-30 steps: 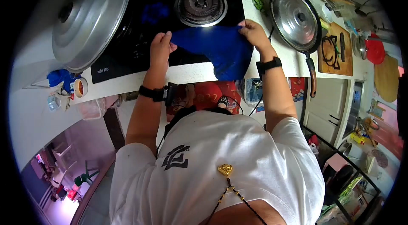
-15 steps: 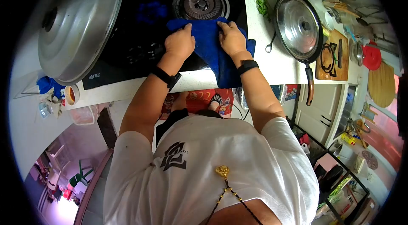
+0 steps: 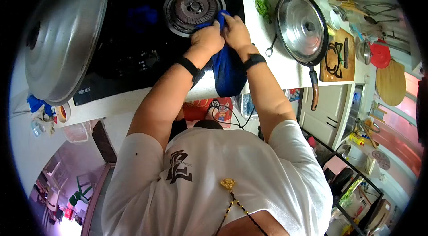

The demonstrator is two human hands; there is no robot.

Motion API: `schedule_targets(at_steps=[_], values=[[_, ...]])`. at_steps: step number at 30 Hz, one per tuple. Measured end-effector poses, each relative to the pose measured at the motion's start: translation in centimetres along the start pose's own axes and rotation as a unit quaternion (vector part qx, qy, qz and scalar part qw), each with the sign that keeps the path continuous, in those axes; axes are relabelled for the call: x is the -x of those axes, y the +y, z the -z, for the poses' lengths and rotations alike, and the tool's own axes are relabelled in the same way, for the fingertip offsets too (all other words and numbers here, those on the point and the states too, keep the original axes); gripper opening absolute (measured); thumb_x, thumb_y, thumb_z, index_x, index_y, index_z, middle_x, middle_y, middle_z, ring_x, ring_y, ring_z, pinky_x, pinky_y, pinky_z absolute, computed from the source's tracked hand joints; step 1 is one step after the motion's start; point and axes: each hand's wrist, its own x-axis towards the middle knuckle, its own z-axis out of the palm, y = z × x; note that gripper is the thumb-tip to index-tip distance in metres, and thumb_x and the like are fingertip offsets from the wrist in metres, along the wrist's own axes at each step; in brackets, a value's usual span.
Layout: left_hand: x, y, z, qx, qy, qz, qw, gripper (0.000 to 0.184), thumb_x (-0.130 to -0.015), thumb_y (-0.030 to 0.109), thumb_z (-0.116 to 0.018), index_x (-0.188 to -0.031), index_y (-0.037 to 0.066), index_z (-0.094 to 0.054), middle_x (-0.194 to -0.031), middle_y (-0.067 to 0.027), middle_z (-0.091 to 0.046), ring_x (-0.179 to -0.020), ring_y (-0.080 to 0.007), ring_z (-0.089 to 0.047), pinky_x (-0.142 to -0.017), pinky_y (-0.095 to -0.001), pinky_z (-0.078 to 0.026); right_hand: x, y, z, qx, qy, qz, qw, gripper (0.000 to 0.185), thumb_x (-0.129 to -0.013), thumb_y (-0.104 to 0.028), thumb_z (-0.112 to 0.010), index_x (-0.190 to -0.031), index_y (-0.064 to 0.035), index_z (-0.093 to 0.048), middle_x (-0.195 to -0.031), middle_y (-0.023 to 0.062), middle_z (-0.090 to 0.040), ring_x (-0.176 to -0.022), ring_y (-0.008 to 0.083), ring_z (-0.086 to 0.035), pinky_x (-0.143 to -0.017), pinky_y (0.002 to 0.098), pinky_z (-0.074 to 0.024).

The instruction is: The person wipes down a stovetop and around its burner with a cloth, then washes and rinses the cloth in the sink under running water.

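A blue cloth (image 3: 229,73) is bunched between my two hands at the near right rim of the round gas burner (image 3: 195,7). My left hand (image 3: 208,39) is closed on the cloth, its knuckles over the burner's lower edge. Close beside it, my right hand (image 3: 236,31) grips the cloth's upper part, the index finger reaching along it. The rest of the cloth hangs down over the black glass cooktop (image 3: 129,48) and the counter's front edge. Parts of the fingers are hidden by the hands themselves.
A large metal lid (image 3: 67,35) stands at the left. Right of the cooktop lie green leaves (image 3: 262,4), a spoon (image 3: 270,51) and a lidded frying pan (image 3: 301,26), its handle past the counter edge. A pan support (image 3: 333,60) rests on a cutting board (image 3: 345,39).
Both hands have come together and the cloth, spread between them before, is now gathered up against the burner's rim. The whole view has shifted slightly.
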Motion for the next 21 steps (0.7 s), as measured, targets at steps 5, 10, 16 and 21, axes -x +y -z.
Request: schedule_targets(at_steps=[5, 10, 16, 21], values=[[0.7, -0.2, 0.5, -0.062, 0.004, -0.018, 0.998, 0.046, -0.087, 0.024, -0.054, -0.127, 0.002, -0.051, -0.088, -0.0229, -0.069, -0.081, -0.0387, -0.069, -0.073, -0.0501, -0.054, -0.8, -1.1, -0.3, 0.073, -0.033, -0.047, 0.996, 0.044, -0.085, -0.016, -0.054, -0.129, -0.0137, -0.059, -0.113, 0.0194, -0.062, -0.097, 0.0377, -0.064, -0.083, 0.0447, -0.0528], [3.3, -2.3, 0.1, -0.132, 0.018, -0.030, 0.991, 0.051, -0.088, 0.028, -0.053, -0.133, 0.004, -0.049, -0.084, -0.0196, -0.070, -0.075, -0.0376, -0.069, -0.067, -0.0505, -0.054, 1.7, -3.7, -0.8, 0.037, -0.068, -0.059, 0.995, 0.037, -0.081, -0.015, -0.059, -0.117, -0.0049, -0.061, -0.105, 0.0218, -0.065, -0.093, 0.0397, -0.065, -0.082, 0.0460, -0.0528], [6.4, -5.3, 3.4, -0.181, -0.024, 0.009, 0.983, 0.063, -0.090, 0.036, -0.055, -0.143, 0.006, -0.041, -0.084, -0.0161, -0.070, -0.072, -0.0346, -0.069, -0.064, -0.0466, -0.054, 3.8, -7.3, -3.2, -0.023, -0.051, -0.012, 0.998, 0.038, -0.080, -0.014, -0.059, -0.116, -0.0022, -0.061, -0.106, 0.0217, -0.066, -0.096, 0.0380, -0.064, -0.082, 0.0440, -0.0532], [6.5, -6.7, 6.3, -0.219, -0.061, 0.069, 0.971, 0.067, -0.089, 0.032, -0.056, -0.148, 0.009, -0.035, -0.091, -0.0145, -0.071, -0.079, -0.0319, -0.070, -0.069, -0.0445, -0.056, 2.1, -10.8, -3.9, -0.032, -0.131, -0.014, 0.991, 0.032, -0.079, -0.015, -0.059, -0.108, -0.0029, -0.063, -0.103, 0.0222, -0.066, -0.095, 0.0403, -0.064, -0.084, 0.0463, -0.0520]])
